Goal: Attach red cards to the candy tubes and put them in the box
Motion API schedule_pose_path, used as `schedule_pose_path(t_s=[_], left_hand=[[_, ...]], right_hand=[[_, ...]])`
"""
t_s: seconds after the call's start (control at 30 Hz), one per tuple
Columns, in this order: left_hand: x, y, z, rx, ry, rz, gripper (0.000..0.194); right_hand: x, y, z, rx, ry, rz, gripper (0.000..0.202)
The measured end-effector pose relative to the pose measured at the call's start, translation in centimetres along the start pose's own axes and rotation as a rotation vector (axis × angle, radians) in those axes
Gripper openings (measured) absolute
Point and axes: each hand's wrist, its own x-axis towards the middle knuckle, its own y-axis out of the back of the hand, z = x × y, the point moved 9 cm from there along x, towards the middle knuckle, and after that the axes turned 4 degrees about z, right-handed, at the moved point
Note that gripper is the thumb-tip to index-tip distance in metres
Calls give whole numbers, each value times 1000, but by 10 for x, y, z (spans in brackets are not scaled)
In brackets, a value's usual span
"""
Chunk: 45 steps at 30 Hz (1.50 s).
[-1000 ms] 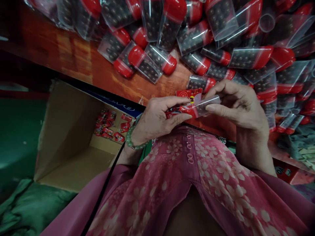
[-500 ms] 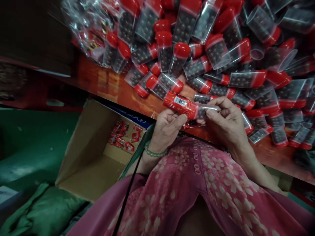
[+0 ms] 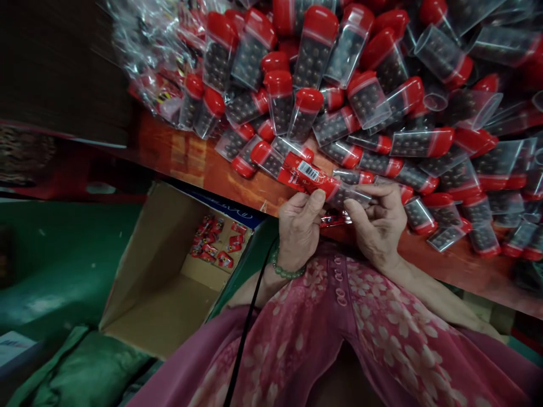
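Observation:
Between my hands is a clear plastic bottle of small dark balls (image 3: 344,195), lying sideways with one end inside a red printed wrapper (image 3: 309,172) that bears a barcode. My left hand (image 3: 299,232) pinches the wrapper, its thumb on top near the wrapper's edge. The bottle's clear end is gripped by my right hand (image 3: 382,223) between thumb and fingers. Just below the bottle, another shiny red wrapper (image 3: 333,219) lies at the table edge, partly hidden by my hands. A pile of similar red-capped bottles (image 3: 367,102) spreads across the table beyond.
Clear bags with printed pieces (image 3: 163,73) lie at the pile's left end. Below the orange table (image 3: 186,155), an open cardboard box (image 3: 139,282) stands at the left, with several small red packs (image 3: 207,240) inside. A black cord (image 3: 246,339) hangs beside my left arm.
My left hand and the wrapper's lower edge have shifted slightly to the right and down in view. My right hand has moved slightly left, still holding the bottle. The view has shifted a little.

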Motion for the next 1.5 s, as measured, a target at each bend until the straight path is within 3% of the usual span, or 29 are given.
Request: schedule_pose_path(t_s=[0.07, 0.23, 0.33, 0.4, 0.57, 0.63, 0.73, 0.8, 0.87, 0.97, 1.07, 1.1, 1.23, 1.27, 1.4, 1.5], left_hand=[[0, -2, 4, 3, -7, -13, 43], [1, -10, 9, 54, -31, -86, 43], [2, -9, 9, 110, -48, -83, 45], [3, -7, 9, 139, -69, -62, 47], [7, -9, 15, 154, -124, -31, 47], [9, -11, 18, 148, -134, -40, 49], [8, -16, 23, 145, -145, -108, 50], [6, -20, 28, 127, -154, -172, 52], [4, -24, 30, 108, -146, -214, 55], [5, -28, 27, 108, -96, -223, 50], [4, -33, 24, 90, -107, -251, 46], [3, -34, 22, 86, -117, -264, 46], [2, -29, 14, 168, -76, -268, 48], [2, -28, 14, 192, -71, -267, 47], [4, -34, 34, 149, -162, -321, 43], [8, -38, 41, 110, -178, -337, 37]], right_hand=[[1, 0, -6, -51, 48, -29, 28], [2, -15, -8, -275, 43, -371, 15], [-1, -20, -7, -294, -7, -475, 14], [-1, -20, -8, -312, 11, -455, 15], [6, -16, -34, -396, 299, -257, 14], [12, -16, -32, -362, 224, -268, 15], [13, -27, -14, -180, -100, -443, 25], [9, -33, -9, -72, -238, -515, 32], [9, -34, -10, -92, -219, -502, 28], [11, -33, -21, -238, 1, -438, 13], [10, -30, -36, -284, 195, -360, 11], [11, -30, -35, -267, 175, -357, 11], [8, -39, -13, -39, -203, -478, 24], [7, -40, -11, 9, -241, -482, 26], [13, -34, -19, -54, -110, -397, 19], [12, -33, -15, -88, -113, -408, 20]])
